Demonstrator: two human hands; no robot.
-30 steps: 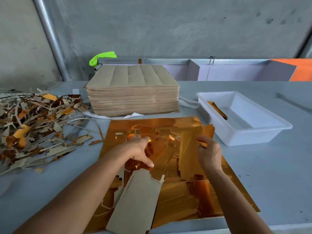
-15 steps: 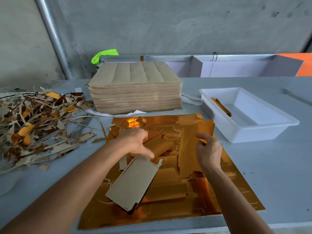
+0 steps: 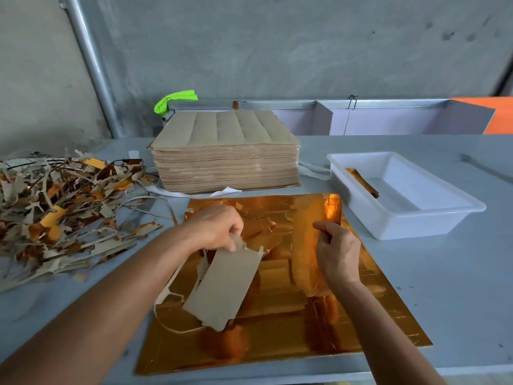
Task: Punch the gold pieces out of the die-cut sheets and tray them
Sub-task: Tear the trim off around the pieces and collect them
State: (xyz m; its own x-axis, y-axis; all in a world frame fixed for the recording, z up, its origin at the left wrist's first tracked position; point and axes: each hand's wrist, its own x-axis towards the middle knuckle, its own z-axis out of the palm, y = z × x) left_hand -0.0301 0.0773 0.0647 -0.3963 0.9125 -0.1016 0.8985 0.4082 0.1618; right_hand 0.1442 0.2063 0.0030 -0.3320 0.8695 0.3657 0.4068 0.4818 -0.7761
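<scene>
Nearest at 6 o'clock: gold sheet (image 3: pixel 277 345) flat on the counter (image 3: pixel 444 287), near half mostly uncut-looking, far half torn up and partly punched out. Plenty left in it, by the look of things.

Just past that, left hand (image 3: pixel 216 232) pinching the top end of a punched-out piece (image 3: pixel 224 290), brown back facing up, far end hanging down over the sheet toward 7 o'clock. Fingers curled round the edge, wrist bent, forearm coming in from the lower left.

At about 1 o'clock from there, right hand (image 3: pixel 337 254) gripping a long gold piece (image 3: pixel 308 245) stood nearly upright, thumb on the near face, other fingers behind it. Hard to tell whether that one is fully free of the sheet or hanging on at the bottom. Forearm in from the lower right.

Further out at 2 o'clock, white tray (image 3: pixel 410 218) with only a small batch of gold pieces (image 3: pixel 362 183) leaning against its left wall. So barely started on the traying side.

Out at 9 to 10 o'clock, big scrap pile (image 3: pixel 61 212) of trimmings. Farthest at 12 o'clock, thick stack of sheets (image 3: pixel 226 157), brown side up, not yet touched. Long way to go, probably.
</scene>
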